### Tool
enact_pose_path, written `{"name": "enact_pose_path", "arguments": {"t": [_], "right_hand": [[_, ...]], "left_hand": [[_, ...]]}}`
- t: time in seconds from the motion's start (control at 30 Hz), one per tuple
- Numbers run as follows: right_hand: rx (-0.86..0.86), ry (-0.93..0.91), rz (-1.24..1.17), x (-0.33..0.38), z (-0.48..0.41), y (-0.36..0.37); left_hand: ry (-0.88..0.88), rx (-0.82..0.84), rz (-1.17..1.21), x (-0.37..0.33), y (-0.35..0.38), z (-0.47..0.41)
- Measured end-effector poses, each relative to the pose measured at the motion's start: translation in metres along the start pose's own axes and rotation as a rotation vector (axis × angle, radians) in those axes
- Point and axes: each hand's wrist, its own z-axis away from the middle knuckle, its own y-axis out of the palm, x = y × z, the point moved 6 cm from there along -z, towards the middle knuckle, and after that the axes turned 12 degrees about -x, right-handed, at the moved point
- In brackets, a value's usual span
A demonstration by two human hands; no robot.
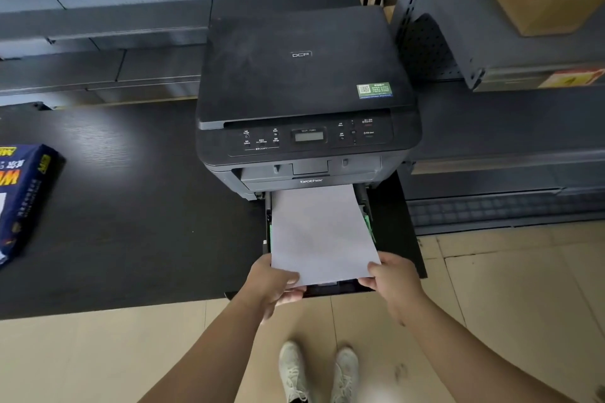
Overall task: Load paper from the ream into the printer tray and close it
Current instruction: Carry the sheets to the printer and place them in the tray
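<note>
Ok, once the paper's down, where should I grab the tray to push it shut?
Probably the tray's front edge, from the near side. It sticks out toward you under the paper, and both hands, left and right, are already at its near corners.

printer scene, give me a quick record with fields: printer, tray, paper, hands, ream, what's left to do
printer: black printer on a dark table, lid shut
tray: paper tray pulled out toward the person
paper: white paper stack lying into the tray, near end raised
left hand: left hand grips the stack's near left corner
right hand: right hand grips the near right corner
ream: blue ream lies at the table's left edge, apart from the printer
left to do: seat paper flat, push tray shut
</note>
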Motion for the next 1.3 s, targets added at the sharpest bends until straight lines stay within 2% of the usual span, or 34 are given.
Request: {"name": "enact_pose_path", "arguments": {"t": [0.4, 0.57, 0.67, 0.83, 1.13, 1.3], "right_hand": [[-0.013, -0.004, 0.111, 0.013, -0.053, 0.034], [-0.010, -0.013, 0.094, 0.010, -0.058, 0.038], [-0.004, -0.019, 0.083, 0.009, -0.054, 0.034], [-0.036, -0.175, 0.254, 0.012, -0.046, 0.014], [-0.043, -0.390, 0.442, 0.009, -0.047, 0.011], [-0.042, -0.430, 0.469, 0.008, -0.051, 0.015]], "left_hand": [[0.002, -0.170, 0.038, -0.018, 0.011, -0.048], [-0.023, -0.188, 0.073, -0.011, 0.015, -0.050], [0.064, -0.244, -0.009, -0.012, 0.011, -0.049], [0.130, -0.325, -0.108, -0.020, 0.003, -0.036], [0.380, -0.356, -0.436, -0.024, 0.008, -0.035], [0.406, -0.403, -0.512, -0.023, 0.003, -0.037]]}}
